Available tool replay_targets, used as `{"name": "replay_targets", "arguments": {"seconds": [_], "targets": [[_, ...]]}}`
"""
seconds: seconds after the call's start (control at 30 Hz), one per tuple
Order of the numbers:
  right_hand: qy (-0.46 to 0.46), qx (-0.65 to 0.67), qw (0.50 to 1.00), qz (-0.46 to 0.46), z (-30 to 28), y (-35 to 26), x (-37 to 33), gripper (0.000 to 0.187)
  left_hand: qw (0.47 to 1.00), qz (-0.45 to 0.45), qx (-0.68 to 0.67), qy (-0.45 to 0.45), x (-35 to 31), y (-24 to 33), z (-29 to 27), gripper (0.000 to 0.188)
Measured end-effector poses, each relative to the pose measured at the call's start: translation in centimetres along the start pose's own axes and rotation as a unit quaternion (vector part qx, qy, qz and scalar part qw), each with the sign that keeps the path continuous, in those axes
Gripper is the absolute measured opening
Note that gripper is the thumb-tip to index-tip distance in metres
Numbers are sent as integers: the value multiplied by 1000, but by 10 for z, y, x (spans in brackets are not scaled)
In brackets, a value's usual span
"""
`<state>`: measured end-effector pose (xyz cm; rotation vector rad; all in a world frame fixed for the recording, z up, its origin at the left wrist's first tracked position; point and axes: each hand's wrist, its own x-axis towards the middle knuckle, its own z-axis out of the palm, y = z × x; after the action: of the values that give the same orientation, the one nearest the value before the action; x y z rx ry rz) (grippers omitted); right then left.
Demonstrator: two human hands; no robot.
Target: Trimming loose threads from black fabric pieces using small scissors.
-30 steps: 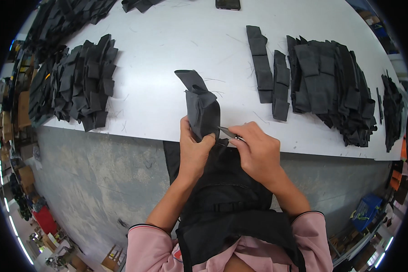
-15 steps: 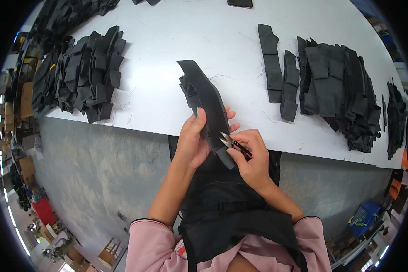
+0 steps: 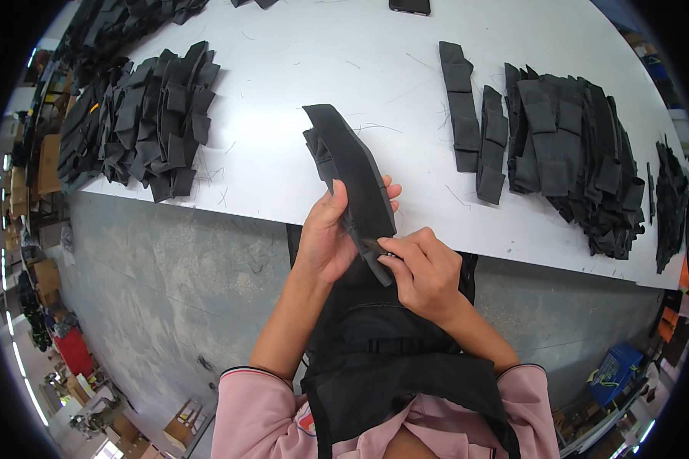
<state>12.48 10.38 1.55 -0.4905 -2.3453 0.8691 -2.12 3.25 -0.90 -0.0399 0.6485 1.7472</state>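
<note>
My left hand is wrapped round a black fabric strip, thumb on its near face and fingertips showing past its right edge. The strip hangs tilted over the table's front edge, its top leaning left, with another folded layer behind it. In my right hand I grip a pair of thread snips, mostly covered by my fingers. Their blade tips are against the strip's lower right edge. Whether the blades are apart is hard to see.
On the white table lie a stack of black strips at left and a larger pile at right. Two single strips lie beside that pile. Loose threads are scattered about. A phone lies at the far edge.
My right hand has turned and closed further over the snips, bringing the blades onto the strip's lower edge. The left hand still holds the strip in nearly the same place.
</note>
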Motion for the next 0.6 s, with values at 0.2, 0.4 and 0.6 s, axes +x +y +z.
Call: {"name": "replay_targets", "arguments": {"seconds": [0.2,0.4,0.6], "targets": [[18,32,999,39,-7,-2,-7,29,998,21,19,47,1,0,6,58],[-9,45,999,20,-8,-2,1,28,999,-4,-1,-43,-3,3,4,52],[9,69,994,81,-10,10,19,24,1000,21,6,0,-6,4,14,46]]}}
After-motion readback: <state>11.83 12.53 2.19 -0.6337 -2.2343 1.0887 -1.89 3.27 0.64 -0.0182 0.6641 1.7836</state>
